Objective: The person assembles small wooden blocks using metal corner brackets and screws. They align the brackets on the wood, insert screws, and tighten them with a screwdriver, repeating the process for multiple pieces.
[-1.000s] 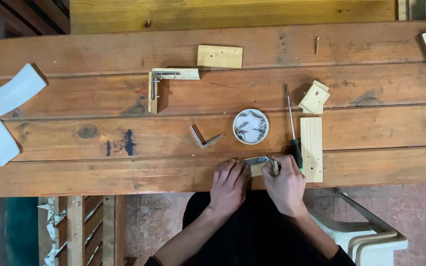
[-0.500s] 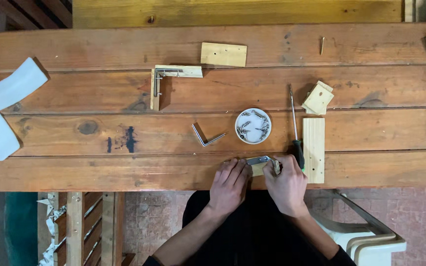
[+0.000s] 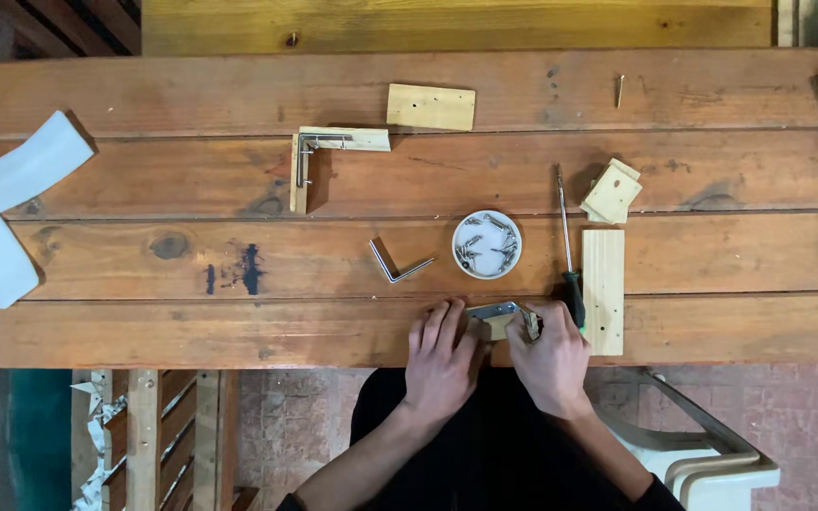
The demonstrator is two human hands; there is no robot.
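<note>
Two hands at the near edge of a plank table (image 3: pixel 144 331), seen from above: left hand (image 3: pixel 442 355) and right hand (image 3: pixel 551 358) both closed on a small wood block with metal bracket (image 3: pixel 496 318). Just beyond: screwdriver (image 3: pixel 568 255), white dish of screws (image 3: pixel 488 244), loose angle bracket (image 3: pixel 396 264).

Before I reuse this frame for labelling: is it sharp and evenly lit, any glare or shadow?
Head view: sharp, evenly lit across the table; no glare, even on the bracket; only short soft shadows beside the blocks; both hands unblurred.
</note>
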